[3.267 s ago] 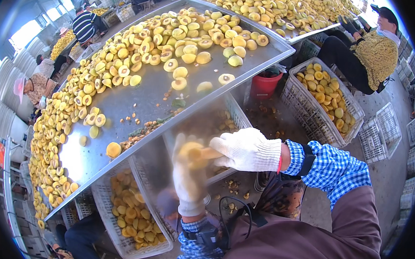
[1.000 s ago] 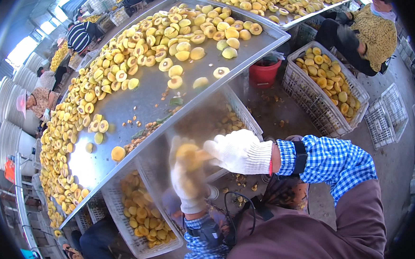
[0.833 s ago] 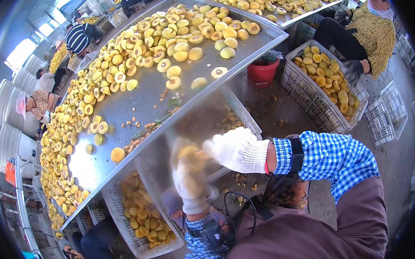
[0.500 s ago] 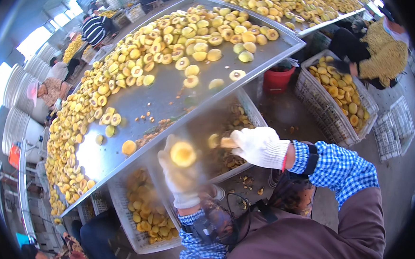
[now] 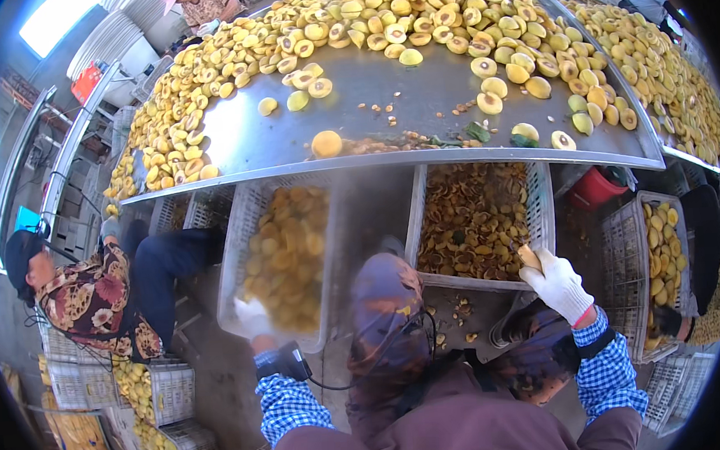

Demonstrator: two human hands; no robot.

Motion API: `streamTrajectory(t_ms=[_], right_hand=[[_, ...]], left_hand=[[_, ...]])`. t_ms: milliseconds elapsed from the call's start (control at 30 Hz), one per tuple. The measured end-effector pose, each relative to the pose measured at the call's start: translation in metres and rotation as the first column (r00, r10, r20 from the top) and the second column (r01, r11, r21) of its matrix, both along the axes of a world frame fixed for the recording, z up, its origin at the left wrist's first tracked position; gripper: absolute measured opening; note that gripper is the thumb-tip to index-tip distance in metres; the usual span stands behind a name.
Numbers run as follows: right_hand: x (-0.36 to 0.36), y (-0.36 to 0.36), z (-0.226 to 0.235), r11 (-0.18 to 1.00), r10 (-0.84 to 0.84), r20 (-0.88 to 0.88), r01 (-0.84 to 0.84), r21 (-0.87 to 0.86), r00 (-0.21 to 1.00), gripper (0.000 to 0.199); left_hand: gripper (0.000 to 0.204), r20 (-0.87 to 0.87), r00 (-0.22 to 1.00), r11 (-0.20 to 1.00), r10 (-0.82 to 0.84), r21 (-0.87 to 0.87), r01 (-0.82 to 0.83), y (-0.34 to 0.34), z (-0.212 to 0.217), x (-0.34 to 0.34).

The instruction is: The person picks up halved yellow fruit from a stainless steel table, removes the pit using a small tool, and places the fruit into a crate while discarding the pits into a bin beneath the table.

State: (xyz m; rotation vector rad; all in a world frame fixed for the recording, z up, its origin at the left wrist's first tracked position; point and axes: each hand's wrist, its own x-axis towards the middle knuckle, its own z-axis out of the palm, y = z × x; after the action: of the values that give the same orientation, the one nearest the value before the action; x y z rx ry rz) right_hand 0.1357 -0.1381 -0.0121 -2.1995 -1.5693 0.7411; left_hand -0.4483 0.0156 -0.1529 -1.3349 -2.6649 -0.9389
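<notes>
My right hand [image 5: 557,283], in a white knit glove, is closed around a short tool with a wooden handle [image 5: 529,257]; its working end cannot be made out. It is at the near right corner of a crate of brown peelings and scraps [image 5: 475,222]. My left hand [image 5: 254,316], gloved the same way, is at the near left edge of a pale crate [image 5: 326,314] filled with yellow peach halves [image 5: 288,258]. Motion smears its fingers, and no fruit shows in it.
A steel table [image 5: 353,110] piled with halved peaches spans the far side, its raised rim over both crates. A seated person [image 5: 92,291] is at left, and another person's hand [image 5: 671,321] is by a fruit crate at right. A red bucket [image 5: 595,187] stands under the table.
My view has turned left. My left hand has gone from in front of the table, holding a peach half, to the fruit crate; the half no longer shows. My right hand still holds the tool.
</notes>
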Motion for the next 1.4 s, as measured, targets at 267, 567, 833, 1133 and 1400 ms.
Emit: streamTrajectory(t_ms=[267, 567, 833, 1133, 1400], right_hand=[[0.002, 0.005, 0.008, 0.979, 0.059, 0.062, -0.070, 0.191, 0.996, 0.034], [0.026, 0.023, 0.049, 0.957, -0.198, -0.209, 0.235, 0.169, 0.958, 0.038], [0.038, 0.052, 0.035, 0.848, -0.336, -0.720, 0.528, 0.050, 0.607, 0.028], [0.052, 0.042, 0.020, 0.813, -0.344, -0.675, 0.567, 0.134, 0.653, 0.030], [0.051, 0.045, 0.038, 0.772, -0.202, -0.887, 0.625, 0.118, 0.416, 0.030]], left_hand=[[0.031, 0.117, 0.752, 0.638, -0.649, -0.455, 0.621, -0.021, -0.079, 0.084], [0.032, -0.101, 0.925, 0.930, -0.367, -0.053, 0.364, 0.060, 0.052, 0.162], [0.031, -0.069, 0.197, 0.196, -0.978, 0.027, 0.980, 0.149, 0.186, 0.465], [0.044, -0.118, 0.253, 0.269, -0.960, -0.144, 0.952, 0.170, 0.139, 0.590], [0.032, 0.755, -0.553, 0.216, -0.351, 0.640, 0.737, 0.071, 0.175, 0.549]])
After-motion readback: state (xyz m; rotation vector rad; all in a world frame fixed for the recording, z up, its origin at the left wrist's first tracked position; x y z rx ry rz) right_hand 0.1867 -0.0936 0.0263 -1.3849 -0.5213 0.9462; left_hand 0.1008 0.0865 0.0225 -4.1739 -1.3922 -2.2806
